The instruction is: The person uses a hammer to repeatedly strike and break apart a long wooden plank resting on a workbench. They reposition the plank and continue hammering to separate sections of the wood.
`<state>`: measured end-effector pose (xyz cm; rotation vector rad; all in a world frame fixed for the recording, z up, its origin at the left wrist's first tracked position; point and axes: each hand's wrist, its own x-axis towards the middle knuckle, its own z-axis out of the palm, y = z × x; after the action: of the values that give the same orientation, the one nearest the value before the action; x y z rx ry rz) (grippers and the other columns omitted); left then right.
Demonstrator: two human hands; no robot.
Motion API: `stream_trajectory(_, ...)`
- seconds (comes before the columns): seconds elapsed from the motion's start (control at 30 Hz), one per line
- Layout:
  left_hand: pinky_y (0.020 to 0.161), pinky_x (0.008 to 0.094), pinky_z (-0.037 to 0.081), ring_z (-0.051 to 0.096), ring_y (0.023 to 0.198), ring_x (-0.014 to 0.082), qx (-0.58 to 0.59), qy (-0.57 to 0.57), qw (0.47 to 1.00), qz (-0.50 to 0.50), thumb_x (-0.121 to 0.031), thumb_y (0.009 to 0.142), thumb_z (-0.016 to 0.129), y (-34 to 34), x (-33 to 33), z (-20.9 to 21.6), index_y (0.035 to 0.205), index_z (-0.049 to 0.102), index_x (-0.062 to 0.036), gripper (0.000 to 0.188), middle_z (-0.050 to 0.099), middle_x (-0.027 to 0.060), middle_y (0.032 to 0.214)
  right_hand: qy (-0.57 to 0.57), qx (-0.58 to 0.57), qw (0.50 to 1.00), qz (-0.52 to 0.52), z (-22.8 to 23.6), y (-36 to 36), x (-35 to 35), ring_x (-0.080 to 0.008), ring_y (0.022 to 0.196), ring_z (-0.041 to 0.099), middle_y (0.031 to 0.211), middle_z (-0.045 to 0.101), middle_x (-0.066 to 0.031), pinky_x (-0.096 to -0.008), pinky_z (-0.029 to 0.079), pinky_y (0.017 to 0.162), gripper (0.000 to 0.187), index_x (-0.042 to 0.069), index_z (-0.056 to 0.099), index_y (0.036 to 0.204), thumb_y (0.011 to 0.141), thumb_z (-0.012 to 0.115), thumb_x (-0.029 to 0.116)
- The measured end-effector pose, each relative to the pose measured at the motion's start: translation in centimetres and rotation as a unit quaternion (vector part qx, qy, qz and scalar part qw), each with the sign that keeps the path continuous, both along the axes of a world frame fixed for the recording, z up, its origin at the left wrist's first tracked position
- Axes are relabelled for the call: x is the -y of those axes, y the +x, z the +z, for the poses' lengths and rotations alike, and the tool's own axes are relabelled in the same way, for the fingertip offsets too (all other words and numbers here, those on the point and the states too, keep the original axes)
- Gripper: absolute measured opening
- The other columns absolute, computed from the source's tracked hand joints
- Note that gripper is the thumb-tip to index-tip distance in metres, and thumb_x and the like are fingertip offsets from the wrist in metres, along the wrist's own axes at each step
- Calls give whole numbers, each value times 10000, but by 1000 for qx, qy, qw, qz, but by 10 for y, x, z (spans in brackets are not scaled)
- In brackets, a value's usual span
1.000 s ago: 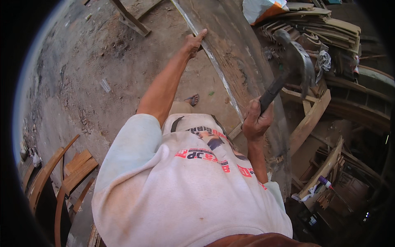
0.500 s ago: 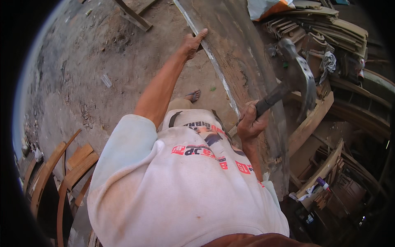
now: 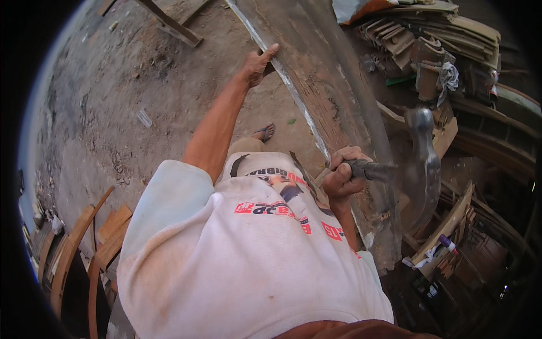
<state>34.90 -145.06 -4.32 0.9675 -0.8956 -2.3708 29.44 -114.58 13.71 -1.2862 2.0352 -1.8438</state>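
Observation:
A long, weathered wooden board (image 3: 316, 73) with a pale, whitish edge runs from the top of the view down to my right side. My left hand (image 3: 258, 64) grips its left edge, thumb on top; the fingers are partly hidden below the edge. Near the board's lower part, my right hand (image 3: 343, 176) is closed round the dark handle of a claw hammer (image 3: 428, 152). The metal hammer head points out to the right, past the board's right edge, and is slightly blurred. It appears raised above the wood, not touching it.
Stacked wooden slats (image 3: 446, 28) and a crumpled grey cloth (image 3: 448, 77) lie at the upper right. Wood scraps (image 3: 451, 226) crowd the right side. Curved timber pieces (image 3: 73, 254) stand at lower left. A clear plastic cup (image 3: 144, 118) lies on the dirt floor (image 3: 113, 85).
The hammer has swung downward in the view, its head now lower and level with my right hand, the handle turned more sideways. My left hand has stayed on the board's edge.

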Motion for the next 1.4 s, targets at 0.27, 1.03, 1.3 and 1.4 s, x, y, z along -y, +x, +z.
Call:
stream_trajectory(0.27, 1019, 380, 535, 641, 1134, 237, -21, 13, 998, 56, -441, 904, 787, -5, -8, -5, 1342, 546, 73, 716, 637, 133, 1268, 450, 37, 889, -81, -55, -19, 3, -419, 702, 657, 755, 636, -248, -509, 500, 651, 420, -2, 572, 1050, 1041, 560, 418)
stream_trajectory(1.03, 1017, 412, 547, 660, 1129, 283, 25, 43, 955, -291, -532, 929, 719, 35, 44, -5, 1396, 489, 46, 778, 625, 171, 1287, 489, 98, 838, -223, -88, 53, 36, -427, 865, 695, 907, 690, -260, -506, 503, 738, 520, -51, 619, 1039, 1022, 572, 467)
stream_trajectory(1.3, 820, 430, 548, 717, 941, 337, 447, -288, 795, -293, -370, 895, 765, 218, 144, -134, 1100, 703, 69, 488, 742, 245, 1009, 474, 147, 822, -280, -90, 80, 76, -425, 800, 679, 837, 669, -260, -502, 503, 720, 515, -60, 621, 1038, 1019, 581, 453)
stream_trajectory(1.4, 814, 448, 541, 709, 916, 349, 547, -145, 791, -232, -330, 904, 744, 317, 172, -164, 1039, 712, 59, 413, 737, 250, 975, 457, 165, 822, -295, -106, 88, 82, -452, 813, 670, 839, 655, -291, -515, 494, 723, 509, -78, 611, 1034, 1023, 581, 430)
